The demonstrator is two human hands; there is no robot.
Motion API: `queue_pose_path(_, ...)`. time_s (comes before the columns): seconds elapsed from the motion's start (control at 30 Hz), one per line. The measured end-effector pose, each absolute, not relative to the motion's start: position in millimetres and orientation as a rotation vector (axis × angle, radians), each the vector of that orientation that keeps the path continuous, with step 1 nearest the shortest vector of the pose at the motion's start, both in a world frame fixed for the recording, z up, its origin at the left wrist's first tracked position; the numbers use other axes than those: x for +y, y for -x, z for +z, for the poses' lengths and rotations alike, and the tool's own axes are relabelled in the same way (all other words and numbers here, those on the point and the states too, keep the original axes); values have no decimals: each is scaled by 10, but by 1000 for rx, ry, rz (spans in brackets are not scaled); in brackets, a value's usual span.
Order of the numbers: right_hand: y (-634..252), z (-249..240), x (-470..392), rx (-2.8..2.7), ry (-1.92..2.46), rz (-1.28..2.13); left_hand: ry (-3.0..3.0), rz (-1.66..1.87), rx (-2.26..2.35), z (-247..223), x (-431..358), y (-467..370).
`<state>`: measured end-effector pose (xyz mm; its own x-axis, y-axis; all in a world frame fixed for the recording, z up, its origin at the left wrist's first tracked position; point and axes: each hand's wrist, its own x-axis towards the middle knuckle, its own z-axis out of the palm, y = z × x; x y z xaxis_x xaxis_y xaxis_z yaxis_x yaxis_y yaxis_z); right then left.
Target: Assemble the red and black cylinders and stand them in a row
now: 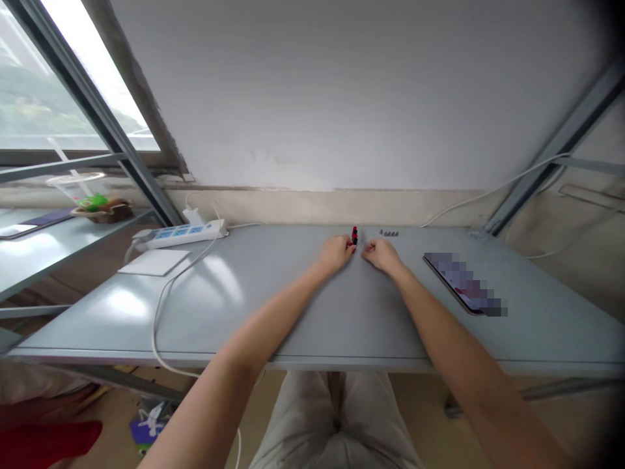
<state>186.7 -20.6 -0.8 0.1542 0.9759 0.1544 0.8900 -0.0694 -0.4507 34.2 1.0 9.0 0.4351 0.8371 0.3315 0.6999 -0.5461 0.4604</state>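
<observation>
Toward the back of the grey desk [312, 306], my left hand [336, 253] grips a small red and black piece [355, 234] that stands up from its fingertips. Its exact kind is too small to make out. Just to the right, my right hand [383, 254] has its fingertips pinched together. Whatever they hold, if anything, is too small and blurred to name. A narrow gap separates the two hands. Behind my right hand, several tiny dark pieces [389, 233] lie in a row on the desk.
A phone [461, 283] lies to the right of my right forearm. At the left are a white power strip [183, 234], a flat white square [153, 263] and a white cable [159, 312] running over the front edge. The wall [336, 98] rises behind the desk.
</observation>
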Motion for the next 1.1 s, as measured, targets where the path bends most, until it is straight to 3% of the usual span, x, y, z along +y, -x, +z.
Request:
queue_pose_path(0.4, -1893, -64, -176, -1816, 1994, 311, -2289, 846, 1334, -74, 37, -398)
queue_pose_path(0.77, -1872, -19, -207, -1826, 2013, 237, -2593, 822, 1261, -80, -153, -259)
queue_pose_path(1.1, -1824, 56, -255, -1846, 2044, 134, -2227, 1141, 1397, -120, 2, -138)
